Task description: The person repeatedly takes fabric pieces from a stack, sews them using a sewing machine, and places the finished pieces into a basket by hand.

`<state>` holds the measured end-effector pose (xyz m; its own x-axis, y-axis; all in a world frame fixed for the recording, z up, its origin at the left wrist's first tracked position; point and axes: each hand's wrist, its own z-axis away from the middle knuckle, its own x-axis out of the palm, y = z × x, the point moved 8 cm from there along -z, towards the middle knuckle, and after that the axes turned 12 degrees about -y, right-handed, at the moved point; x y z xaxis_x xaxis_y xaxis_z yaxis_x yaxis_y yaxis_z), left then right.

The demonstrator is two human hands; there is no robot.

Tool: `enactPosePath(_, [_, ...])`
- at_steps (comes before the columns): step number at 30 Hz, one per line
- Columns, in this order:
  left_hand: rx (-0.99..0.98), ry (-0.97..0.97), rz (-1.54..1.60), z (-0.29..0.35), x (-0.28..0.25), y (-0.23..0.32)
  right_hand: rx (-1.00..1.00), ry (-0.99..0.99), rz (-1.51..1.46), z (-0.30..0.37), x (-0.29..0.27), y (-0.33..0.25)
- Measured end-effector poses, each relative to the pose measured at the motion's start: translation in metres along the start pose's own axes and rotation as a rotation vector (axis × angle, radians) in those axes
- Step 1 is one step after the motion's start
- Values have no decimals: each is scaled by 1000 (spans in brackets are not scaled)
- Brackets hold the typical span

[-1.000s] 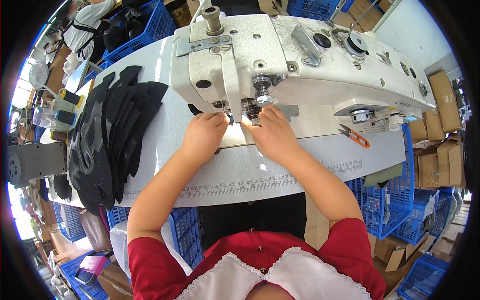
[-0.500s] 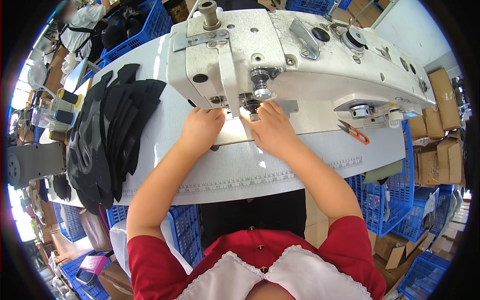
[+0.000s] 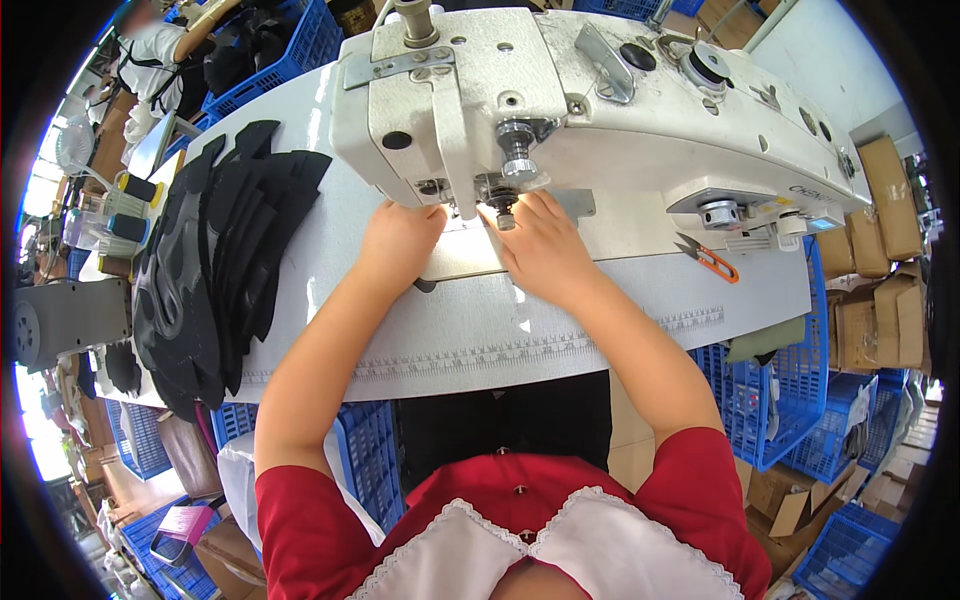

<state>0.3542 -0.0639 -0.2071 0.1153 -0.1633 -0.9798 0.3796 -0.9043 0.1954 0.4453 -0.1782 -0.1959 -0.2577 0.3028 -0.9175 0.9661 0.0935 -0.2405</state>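
Observation:
Both my hands are at the needle area of a white sewing machine (image 3: pixel 450 110). My left hand (image 3: pixel 400 245) lies left of the presser foot, its fingers curled together and their tips partly hidden beneath the machine head. On the other side, my right hand (image 3: pixel 545 245) rests on the bed with bent fingers close to the needle. Whatever the fingers pinch is hidden from view. A small dark edge (image 3: pixel 425 286) shows beside my left wrist. To the left lies a stack of black cut pieces (image 3: pixel 215 260), overlapping one another.
Orange-handled thread snips (image 3: pixel 712 262) lie right of my right hand. Thread spools (image 3: pixel 130 228) stand at the far left. A printed ruler strip (image 3: pixel 480 358) runs along the table's near edge. Blue crates (image 3: pixel 770 400) and cardboard boxes (image 3: pixel 880 310) crowd the right side. Another person (image 3: pixel 160 60) works at upper left.
My hands have shifted very slightly away from me, staying beside the needle. The whole view has moved a little. The other person's arm at upper left has changed position.

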Motion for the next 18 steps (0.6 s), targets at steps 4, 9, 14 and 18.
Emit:
enactPosePath(4, [26,37,9,-1,-7,5,9,-5,3,0,1,1])
enactPosePath(9, [164,110,-161,3,-7,10,16,-6,16,0,3,1])
enactPosePath(14, [153,92,-229,0,-4,9,8,-1,19,0,1,1])
enactPosePath(18, [143,99,-184,-1,-3,5,21,-30,31,-2,2,2])
